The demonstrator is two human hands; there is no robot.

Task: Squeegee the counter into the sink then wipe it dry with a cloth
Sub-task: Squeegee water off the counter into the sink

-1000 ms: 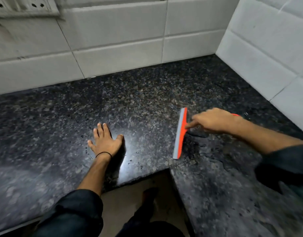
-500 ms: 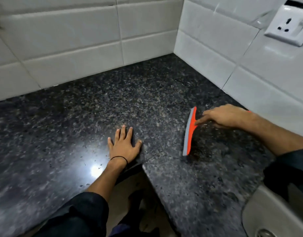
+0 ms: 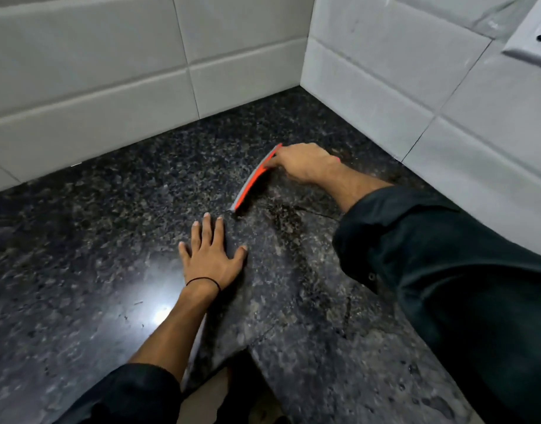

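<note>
An orange squeegee (image 3: 253, 180) with a grey rubber blade stands on the dark speckled granite counter (image 3: 95, 240), its blade edge down and running diagonally toward the inner corner. My right hand (image 3: 305, 162) grips its handle from the right side; the handle is hidden under the hand. My left hand (image 3: 212, 255) lies flat on the counter with fingers spread, just in front of the blade's near end, a thin black band on its wrist. Wet streaks show on the granite to the right of the blade. No sink or cloth is in view.
White tiled walls (image 3: 110, 87) meet at a corner (image 3: 302, 81) behind the counter. A white wall socket (image 3: 532, 47) sits on the right wall at the top right. The counter is L-shaped, with its inner front edge (image 3: 247, 350) near my body and floor below.
My right hand has carried the squeegee farther back toward the corner and angled it more diagonally. My left hand stays flat on the counter. The view has moved closer, and the sink rim has left the frame.
</note>
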